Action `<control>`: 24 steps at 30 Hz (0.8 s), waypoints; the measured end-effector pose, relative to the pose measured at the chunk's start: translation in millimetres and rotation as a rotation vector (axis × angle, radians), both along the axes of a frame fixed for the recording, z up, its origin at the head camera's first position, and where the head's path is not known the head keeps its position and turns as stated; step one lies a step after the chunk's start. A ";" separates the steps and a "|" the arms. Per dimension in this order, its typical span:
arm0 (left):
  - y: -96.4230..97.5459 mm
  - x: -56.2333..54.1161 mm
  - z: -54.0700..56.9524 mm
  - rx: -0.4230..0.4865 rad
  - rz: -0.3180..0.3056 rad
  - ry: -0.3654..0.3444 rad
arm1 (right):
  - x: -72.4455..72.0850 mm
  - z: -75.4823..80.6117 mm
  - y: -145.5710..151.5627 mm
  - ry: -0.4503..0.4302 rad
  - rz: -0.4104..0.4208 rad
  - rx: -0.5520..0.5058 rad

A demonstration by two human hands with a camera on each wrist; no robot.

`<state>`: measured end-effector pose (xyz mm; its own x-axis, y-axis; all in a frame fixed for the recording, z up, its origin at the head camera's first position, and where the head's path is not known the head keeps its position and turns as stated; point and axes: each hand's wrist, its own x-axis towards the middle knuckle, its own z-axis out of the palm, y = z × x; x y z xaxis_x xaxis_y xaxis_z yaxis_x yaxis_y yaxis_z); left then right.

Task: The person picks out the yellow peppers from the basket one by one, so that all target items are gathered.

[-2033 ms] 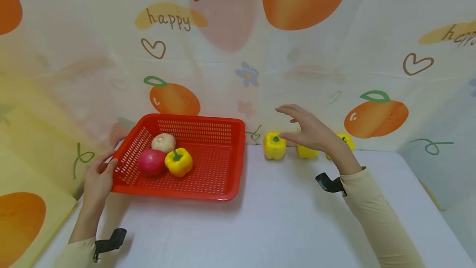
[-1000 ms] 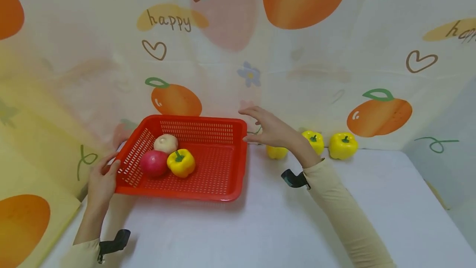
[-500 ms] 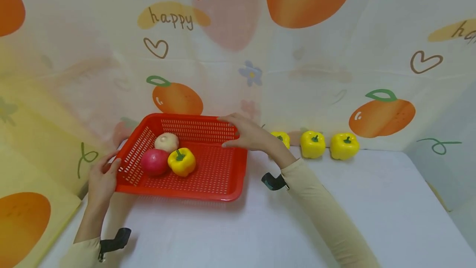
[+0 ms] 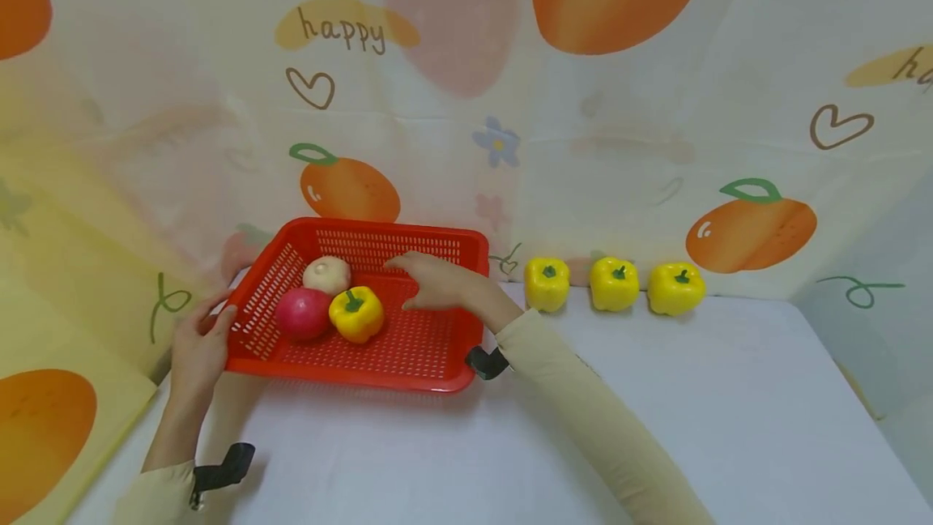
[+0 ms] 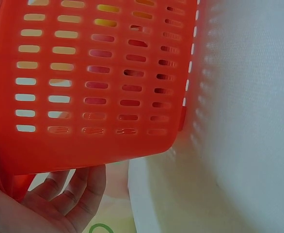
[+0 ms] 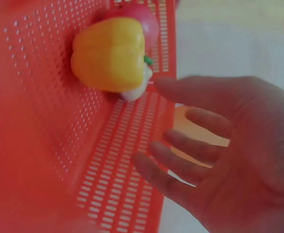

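My left hand grips the left rim of a red plastic basket; in the left wrist view its fingers curl under the basket's edge. Inside the basket lie a yellow bell pepper, a round pinkish-red fruit and a cream-coloured round vegetable, grouped at the left. My right hand hovers over the basket's right half, fingers spread and holding nothing. In the right wrist view its thumb and fingers stand apart from the yellow bell pepper.
Three more yellow bell peppers stand in a row at the back of the white table, right of the basket. A printed cloth backdrop rises directly behind them.
My right hand has moved left from above the row of bell peppers, past the basket's right rim, to over its inside. My left hand keeps its grip on the rim.
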<state>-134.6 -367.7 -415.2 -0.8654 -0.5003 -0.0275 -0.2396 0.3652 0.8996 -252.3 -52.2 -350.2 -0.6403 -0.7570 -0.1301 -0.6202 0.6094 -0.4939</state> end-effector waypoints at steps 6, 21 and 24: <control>0.1 -1.3 1.6 0.003 0.007 0.030 | 3.3 4.0 -15.8 -0.032 -0.008 0.013; -0.8 1.1 0.3 -0.025 0.013 -0.006 | 7.2 -14.0 -65.9 0.024 0.048 0.118; -1.4 1.0 -0.2 -0.007 0.018 -0.008 | 5.5 -18.4 -71.8 0.060 0.044 0.155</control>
<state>-133.6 -369.1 -415.3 -0.8559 -0.5162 -0.0310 -0.2535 0.3665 0.8952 -246.8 -124.1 -368.6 -0.6169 -0.7586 -0.2095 -0.6738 0.6467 -0.3575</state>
